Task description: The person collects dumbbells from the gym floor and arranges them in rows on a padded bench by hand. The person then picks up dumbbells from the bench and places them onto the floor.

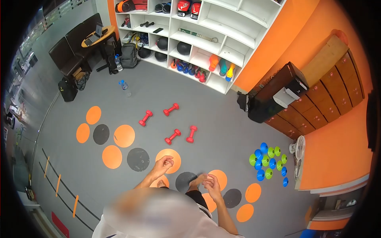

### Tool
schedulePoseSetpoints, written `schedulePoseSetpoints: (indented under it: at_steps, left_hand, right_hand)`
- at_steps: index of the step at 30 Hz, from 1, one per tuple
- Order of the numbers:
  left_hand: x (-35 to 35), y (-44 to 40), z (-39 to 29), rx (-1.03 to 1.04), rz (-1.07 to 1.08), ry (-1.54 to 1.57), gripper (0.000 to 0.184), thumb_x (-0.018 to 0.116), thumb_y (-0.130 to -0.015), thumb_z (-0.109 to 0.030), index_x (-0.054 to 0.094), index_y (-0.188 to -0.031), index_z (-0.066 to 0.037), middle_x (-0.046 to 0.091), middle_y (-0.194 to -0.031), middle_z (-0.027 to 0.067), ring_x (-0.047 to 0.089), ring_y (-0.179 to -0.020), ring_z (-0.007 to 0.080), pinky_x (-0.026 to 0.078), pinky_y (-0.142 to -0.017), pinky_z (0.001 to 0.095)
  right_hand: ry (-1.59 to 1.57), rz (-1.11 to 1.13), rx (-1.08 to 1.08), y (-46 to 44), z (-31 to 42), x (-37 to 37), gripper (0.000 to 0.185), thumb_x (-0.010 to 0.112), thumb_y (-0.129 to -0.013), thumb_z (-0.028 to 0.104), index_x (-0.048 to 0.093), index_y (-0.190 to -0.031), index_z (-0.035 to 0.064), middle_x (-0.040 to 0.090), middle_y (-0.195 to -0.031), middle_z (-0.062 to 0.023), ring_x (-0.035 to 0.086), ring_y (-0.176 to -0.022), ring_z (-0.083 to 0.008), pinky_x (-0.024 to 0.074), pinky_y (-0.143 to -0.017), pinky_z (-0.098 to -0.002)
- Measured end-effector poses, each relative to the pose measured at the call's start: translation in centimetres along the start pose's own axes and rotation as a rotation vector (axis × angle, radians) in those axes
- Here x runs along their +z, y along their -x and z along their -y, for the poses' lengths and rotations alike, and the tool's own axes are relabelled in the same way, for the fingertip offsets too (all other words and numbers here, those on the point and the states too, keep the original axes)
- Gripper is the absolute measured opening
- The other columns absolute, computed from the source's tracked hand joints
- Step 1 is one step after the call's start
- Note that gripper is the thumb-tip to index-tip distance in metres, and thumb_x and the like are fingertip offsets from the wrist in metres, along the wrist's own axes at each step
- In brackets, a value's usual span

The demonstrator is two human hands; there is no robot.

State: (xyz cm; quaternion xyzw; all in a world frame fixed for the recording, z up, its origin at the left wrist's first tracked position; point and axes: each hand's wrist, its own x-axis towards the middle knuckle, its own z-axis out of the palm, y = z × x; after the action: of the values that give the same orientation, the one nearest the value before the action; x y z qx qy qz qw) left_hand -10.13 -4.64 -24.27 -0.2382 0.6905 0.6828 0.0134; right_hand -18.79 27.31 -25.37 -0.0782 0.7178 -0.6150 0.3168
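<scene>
My left hand (163, 165) hangs in the air over an orange floor dot (174, 155), its fingers loosely bent and apart with nothing in them. To the right, my right hand (213, 185) is raised near another orange dot (219, 177); its fingers are spread and hold nothing. Both hands are apart from the floor. Beyond them lie several red dumbbells on the grey floor: one dumbbell (173, 137) and another dumbbell (191, 134) are nearest, while a third dumbbell (145, 118) and a dumbbell (171, 109) rest farther off. My bare foot (197, 181) shows between the hands.
Blue and green marker cones (265, 160) are scattered at right, beside a white fan (298, 148). A water bottle (124, 85) stands ahead. White shelves (222, 29) with kettlebells and balls line the back. Wooden drawers (317, 103) and a black dispenser (274, 95) stand right.
</scene>
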Motion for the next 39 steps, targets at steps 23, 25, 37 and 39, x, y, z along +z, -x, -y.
schedulePoseSetpoints:
  at_steps: [23,25,37,39]
  left_hand:
    - [10.9,-27.2,-5.8,-0.158,-0.424,0.044,0.036,0.061,-0.085,-0.015,0.058,-0.119,-0.002,0.066,-0.1,0.0087,0.063,-0.091,0.0158,0.051,-0.082,0.0304]
    - [9.5,-30.0,-6.3,-0.173,-0.462,0.152,0.036,0.061,-0.086,-0.015,0.058,-0.119,-0.002,0.066,-0.102,0.0085,0.063,-0.093,0.0165,0.051,-0.083,0.0312]
    - [5.5,-38.3,-10.0,-0.038,-0.885,0.685,0.038,0.06,-0.091,-0.017,0.053,-0.125,-0.002,0.063,-0.111,0.0104,0.061,-0.1,0.0183,0.051,-0.083,0.0311]
    - [6.5,-38.8,-9.1,-0.088,-0.97,0.518,0.039,0.062,-0.09,-0.019,0.054,-0.124,-0.002,0.064,-0.109,0.0106,0.062,-0.099,0.018,0.051,-0.083,0.031]
  right_hand:
    - [0.043,0.272,0.185,-39.5,19.4,-17.7,0.037,0.055,-0.093,0.014,0.045,-0.128,0.0033,0.064,-0.111,-0.0168,0.064,-0.097,-0.0239,0.0528,-0.083,-0.0354]
    - [0.075,0.309,0.196,-42.6,21.2,-16.7,0.037,0.056,-0.093,0.014,0.046,-0.127,0.0036,0.064,-0.11,-0.0162,0.064,-0.097,-0.0233,0.0531,-0.083,-0.0348]
    - [0.361,0.652,0.174,-63.9,25.2,-12.6,0.033,0.054,-0.094,0.01,0.048,-0.125,0.0029,0.066,-0.108,-0.0149,0.066,-0.093,-0.0225,0.0536,-0.08,-0.0326]
    - [0.419,0.743,0.181,-67.7,26.0,-11.6,0.033,0.055,-0.094,0.01,0.048,-0.126,0.0028,0.066,-0.109,-0.0151,0.066,-0.094,-0.0222,0.0537,-0.08,-0.0324]
